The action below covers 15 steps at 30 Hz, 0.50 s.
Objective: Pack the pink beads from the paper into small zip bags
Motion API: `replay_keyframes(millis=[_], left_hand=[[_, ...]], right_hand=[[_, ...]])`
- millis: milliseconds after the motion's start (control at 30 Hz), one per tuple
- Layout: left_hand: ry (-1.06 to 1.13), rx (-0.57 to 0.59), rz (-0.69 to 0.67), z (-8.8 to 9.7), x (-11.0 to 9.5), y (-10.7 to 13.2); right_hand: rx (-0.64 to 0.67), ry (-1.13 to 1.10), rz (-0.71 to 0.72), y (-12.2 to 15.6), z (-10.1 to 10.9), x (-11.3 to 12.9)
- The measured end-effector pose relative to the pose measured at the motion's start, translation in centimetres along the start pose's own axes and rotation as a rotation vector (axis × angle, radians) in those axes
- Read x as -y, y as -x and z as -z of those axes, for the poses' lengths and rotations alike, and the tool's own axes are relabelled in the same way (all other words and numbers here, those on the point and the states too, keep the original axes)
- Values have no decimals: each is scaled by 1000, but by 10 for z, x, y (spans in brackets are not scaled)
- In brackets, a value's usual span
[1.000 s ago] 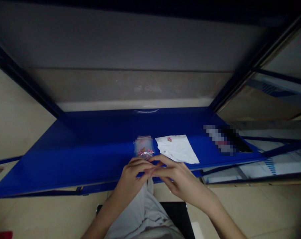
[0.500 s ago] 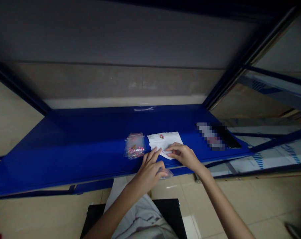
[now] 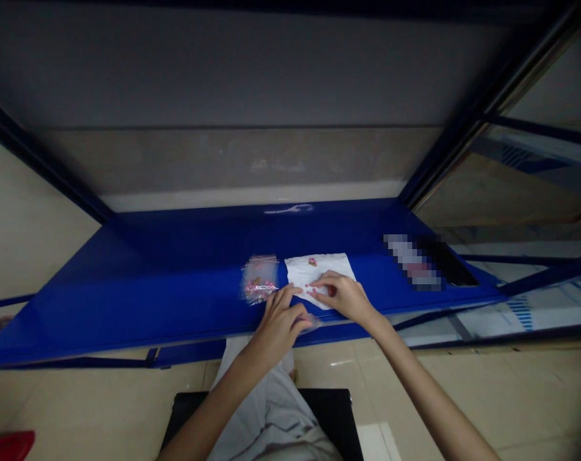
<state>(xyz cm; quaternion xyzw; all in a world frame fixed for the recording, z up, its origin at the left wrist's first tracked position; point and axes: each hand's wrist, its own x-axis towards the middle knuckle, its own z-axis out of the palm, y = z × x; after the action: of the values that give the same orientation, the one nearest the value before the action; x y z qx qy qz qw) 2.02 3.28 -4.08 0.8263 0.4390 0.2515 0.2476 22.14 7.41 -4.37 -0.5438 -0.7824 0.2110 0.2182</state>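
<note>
A white sheet of paper (image 3: 297, 266) lies on the blue shelf, with a few small pink-and-gold pieces (image 3: 312, 261) near its far edge. My left hand (image 3: 280, 320) pinches a small clear plastic bag (image 3: 310, 322) at the shelf's front edge, and its outstretched fingers rest on the paper's left side. Over the paper, my right hand (image 3: 344, 294) is curled with thumb and index fingertips slightly apart, beside tiny pink bits too small to name surely. Left of the paper lies a pile of clear zip bags (image 3: 261, 275) containing pink and gold pieces.
The blue shelf (image 3: 150, 275) has upright blue posts at both ends. A black, partly pixelated flat object (image 3: 456, 272) lies near its right end. Below are my legs in grey trousers and a black seat (image 3: 335, 416). Something red (image 3: 9, 445) shows at lower left.
My right hand has shifted slightly left, and its thumb and index finger are a bit further apart. Pink bits now show near its fingertips. The view has turned a little.
</note>
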Motion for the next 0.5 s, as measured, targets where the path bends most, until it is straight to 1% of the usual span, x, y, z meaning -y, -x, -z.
replay_keyframes(millis=[67, 167, 233, 300, 367, 433, 500], left_hand=[[96, -125, 24, 5, -5, 3], [297, -326, 95, 15, -12, 7], [441, -424, 150, 23, -14, 10], [566, -492, 211, 31, -15, 13], [652, -531, 262, 39, -14, 16], [704, -557, 273, 46, -15, 19], [726, -581, 254, 51, -17, 21]], right_hand=[[-24, -6, -31, 0, -2, 0], [-79, -5, -78, 1, -5, -1], [-123, 7, -115, 3, -6, 0], [-161, 24, -159, 6, -6, 3], [-187, 38, -198, 9, -7, 6], [-202, 43, -228, 11, -8, 8], [-205, 45, -248, 13, -10, 10]])
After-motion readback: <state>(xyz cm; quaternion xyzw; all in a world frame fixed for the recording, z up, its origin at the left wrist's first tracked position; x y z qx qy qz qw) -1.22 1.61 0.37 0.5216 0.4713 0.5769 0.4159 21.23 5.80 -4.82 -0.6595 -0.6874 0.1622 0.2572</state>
